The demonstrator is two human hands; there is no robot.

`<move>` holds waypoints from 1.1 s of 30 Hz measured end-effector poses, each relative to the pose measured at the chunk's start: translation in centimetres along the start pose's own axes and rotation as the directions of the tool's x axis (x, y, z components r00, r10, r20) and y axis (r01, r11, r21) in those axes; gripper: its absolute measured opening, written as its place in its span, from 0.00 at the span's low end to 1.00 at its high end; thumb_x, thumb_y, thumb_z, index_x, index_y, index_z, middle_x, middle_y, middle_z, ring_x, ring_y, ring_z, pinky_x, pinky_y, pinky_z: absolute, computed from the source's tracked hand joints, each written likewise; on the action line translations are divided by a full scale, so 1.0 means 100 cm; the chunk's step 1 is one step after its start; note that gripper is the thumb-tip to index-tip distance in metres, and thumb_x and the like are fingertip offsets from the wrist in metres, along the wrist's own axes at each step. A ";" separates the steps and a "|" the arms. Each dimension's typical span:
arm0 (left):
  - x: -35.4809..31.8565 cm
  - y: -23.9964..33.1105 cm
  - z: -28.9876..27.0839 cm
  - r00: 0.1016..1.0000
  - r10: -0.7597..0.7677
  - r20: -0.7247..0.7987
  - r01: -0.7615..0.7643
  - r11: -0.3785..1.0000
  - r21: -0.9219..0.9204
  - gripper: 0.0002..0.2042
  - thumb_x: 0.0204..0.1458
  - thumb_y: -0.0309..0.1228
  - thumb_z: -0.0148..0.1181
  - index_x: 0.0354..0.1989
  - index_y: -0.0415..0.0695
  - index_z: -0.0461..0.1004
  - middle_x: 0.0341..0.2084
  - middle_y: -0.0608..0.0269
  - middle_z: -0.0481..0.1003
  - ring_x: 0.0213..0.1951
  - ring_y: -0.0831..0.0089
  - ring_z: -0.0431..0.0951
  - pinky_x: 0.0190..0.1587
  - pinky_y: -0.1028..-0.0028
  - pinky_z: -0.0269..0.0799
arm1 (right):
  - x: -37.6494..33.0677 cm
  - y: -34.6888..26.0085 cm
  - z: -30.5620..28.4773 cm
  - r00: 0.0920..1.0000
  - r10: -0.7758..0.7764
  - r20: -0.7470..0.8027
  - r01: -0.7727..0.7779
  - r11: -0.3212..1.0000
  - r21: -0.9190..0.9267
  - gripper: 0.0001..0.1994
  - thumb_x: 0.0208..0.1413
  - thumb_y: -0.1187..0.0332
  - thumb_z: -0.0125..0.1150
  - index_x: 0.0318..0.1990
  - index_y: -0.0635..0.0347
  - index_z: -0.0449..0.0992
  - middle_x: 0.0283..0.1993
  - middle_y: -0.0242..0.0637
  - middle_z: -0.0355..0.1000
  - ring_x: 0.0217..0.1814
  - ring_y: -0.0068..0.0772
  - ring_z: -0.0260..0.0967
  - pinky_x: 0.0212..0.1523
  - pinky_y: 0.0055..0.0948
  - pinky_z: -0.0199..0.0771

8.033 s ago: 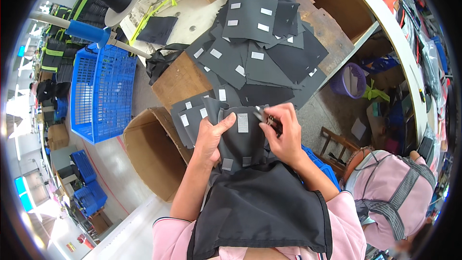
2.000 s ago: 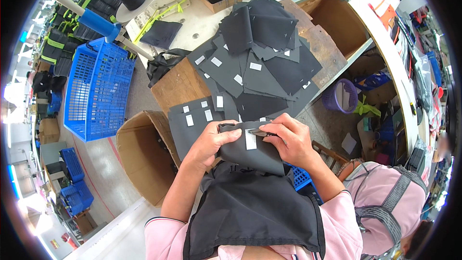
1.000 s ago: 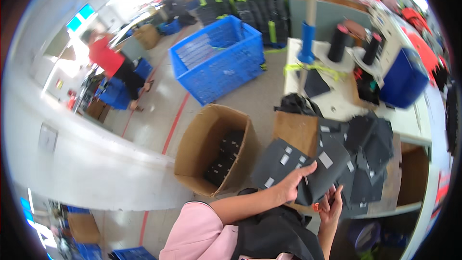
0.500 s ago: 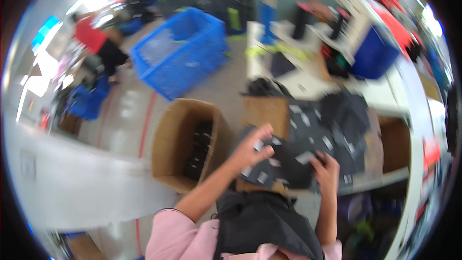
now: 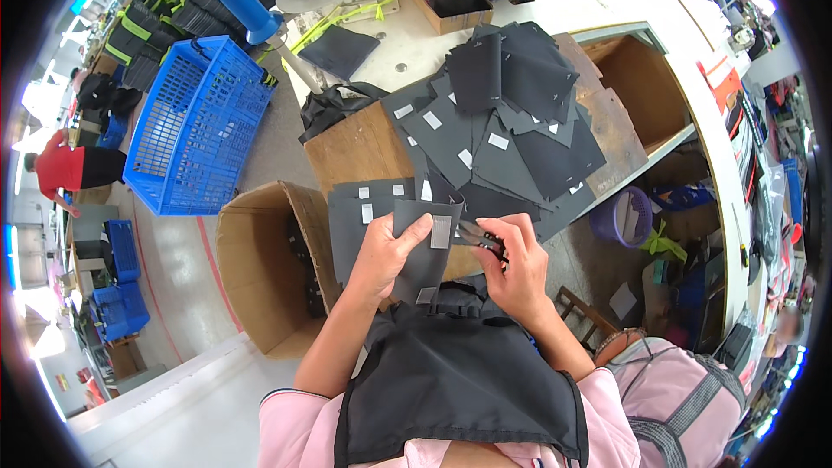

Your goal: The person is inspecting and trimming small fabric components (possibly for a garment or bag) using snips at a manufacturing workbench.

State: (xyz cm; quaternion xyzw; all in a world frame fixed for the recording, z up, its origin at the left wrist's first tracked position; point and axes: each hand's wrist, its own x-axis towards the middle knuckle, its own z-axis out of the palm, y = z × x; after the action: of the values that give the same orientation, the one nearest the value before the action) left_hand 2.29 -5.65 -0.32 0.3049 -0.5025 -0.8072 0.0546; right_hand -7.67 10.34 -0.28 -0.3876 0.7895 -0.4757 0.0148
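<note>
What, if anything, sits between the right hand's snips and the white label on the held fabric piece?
Nothing visible. The left hand holds the fabric piece up, thumb beside its white label. The right hand holds the snips with their tips right beside the label, with no other piece between them.

An open brown cardboard box point(image 5: 260, 269) stands on the floor. Just behind it sits a blue plastic crate point(image 5: 195, 126). Well right of the box, a small purple bucket point(image 5: 626, 217) sits under the bench point(image 5: 555, 9).

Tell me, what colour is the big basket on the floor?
The basket is bright blue, with open lattice sides. The head view shows it, left of the cardboard box.
</note>
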 end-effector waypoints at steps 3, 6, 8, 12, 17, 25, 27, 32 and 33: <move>-0.004 0.006 0.007 1.000 0.001 -0.005 -0.001 1.000 0.020 0.11 0.56 0.33 0.55 0.38 0.37 0.75 0.32 0.66 0.76 0.33 0.82 0.72 0.37 0.80 0.68 | 0.000 0.002 0.001 0.990 -0.124 0.069 0.127 0.991 -0.043 0.18 0.40 0.75 0.65 0.43 0.56 0.72 0.34 0.36 0.66 0.24 0.33 0.66 0.25 0.28 0.67; -0.006 0.007 0.008 1.000 -0.020 0.000 0.020 1.000 0.020 0.12 0.56 0.33 0.55 0.39 0.36 0.74 0.33 0.64 0.76 0.35 0.80 0.73 0.38 0.78 0.69 | 0.005 0.001 0.003 0.981 -0.186 0.046 0.189 0.979 -0.073 0.15 0.41 0.77 0.65 0.40 0.60 0.74 0.31 0.38 0.68 0.24 0.34 0.67 0.25 0.28 0.68; -0.007 0.006 0.008 1.000 -0.021 0.006 0.021 1.000 0.023 0.12 0.55 0.33 0.55 0.40 0.35 0.74 0.34 0.62 0.76 0.36 0.78 0.74 0.40 0.77 0.70 | 0.006 0.002 0.005 0.975 -0.217 0.036 0.220 0.968 -0.116 0.15 0.40 0.77 0.65 0.39 0.60 0.74 0.30 0.38 0.68 0.24 0.34 0.67 0.25 0.29 0.68; -0.008 0.004 0.007 1.000 0.001 -0.015 -0.001 1.000 0.030 0.12 0.56 0.33 0.54 0.40 0.35 0.74 0.33 0.66 0.75 0.34 0.82 0.71 0.37 0.80 0.67 | 0.002 0.009 0.010 0.960 -0.278 -0.025 0.275 0.957 -0.095 0.14 0.40 0.77 0.65 0.39 0.60 0.75 0.30 0.38 0.68 0.24 0.35 0.67 0.25 0.30 0.69; -0.007 0.001 0.004 0.999 -0.031 -0.016 0.033 0.992 0.120 0.11 0.56 0.32 0.54 0.39 0.34 0.73 0.32 0.67 0.74 0.33 0.83 0.69 0.37 0.80 0.66 | 0.001 0.000 0.005 0.979 -0.203 0.012 0.204 0.977 -0.070 0.15 0.39 0.80 0.64 0.39 0.61 0.75 0.30 0.38 0.68 0.24 0.35 0.68 0.26 0.30 0.70; -0.003 -0.002 0.002 0.991 0.080 0.110 -0.126 0.846 0.518 0.12 0.59 0.34 0.50 0.37 0.35 0.72 0.26 0.69 0.73 0.30 0.83 0.68 0.35 0.80 0.65 | 0.039 0.010 -0.024 0.973 0.155 0.170 -0.204 0.924 0.323 0.13 0.41 0.80 0.62 0.38 0.64 0.74 0.31 0.37 0.66 0.30 0.29 0.59 0.30 0.22 0.62; -0.005 0.003 0.009 0.991 0.115 0.066 -0.131 0.799 0.586 0.13 0.59 0.35 0.49 0.37 0.36 0.71 0.27 0.70 0.73 0.30 0.82 0.68 0.35 0.79 0.66 | 0.055 0.033 -0.026 0.768 -0.160 0.621 -0.137 0.905 0.403 0.11 0.43 0.77 0.61 0.37 0.65 0.73 0.29 0.33 0.64 0.28 0.26 0.58 0.29 0.22 0.59; -0.005 0.005 0.006 0.985 -0.170 -0.025 0.169 0.984 -0.050 0.16 0.58 0.43 0.52 0.40 0.40 0.70 0.31 0.68 0.72 0.32 0.80 0.70 0.36 0.80 0.67 | 0.031 0.039 -0.027 0.747 0.095 0.658 -0.456 0.793 0.403 0.07 0.49 0.72 0.60 0.27 0.66 0.70 0.24 0.31 0.62 0.27 0.19 0.57 0.28 0.23 0.58; -0.005 0.004 0.005 0.984 -0.175 -0.021 0.174 0.984 -0.048 0.16 0.58 0.43 0.52 0.40 0.40 0.70 0.31 0.68 0.72 0.32 0.80 0.70 0.36 0.80 0.67 | 0.029 0.035 -0.024 0.748 0.101 0.656 -0.460 0.791 0.402 0.07 0.49 0.72 0.60 0.27 0.66 0.70 0.24 0.31 0.62 0.27 0.19 0.57 0.28 0.23 0.58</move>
State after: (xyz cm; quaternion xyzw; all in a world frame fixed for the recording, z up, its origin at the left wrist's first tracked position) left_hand 2.38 -5.25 0.38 0.3568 -0.4545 -0.8162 -0.0031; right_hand -12.72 11.19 -0.60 -0.3684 0.6258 -0.5209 0.4487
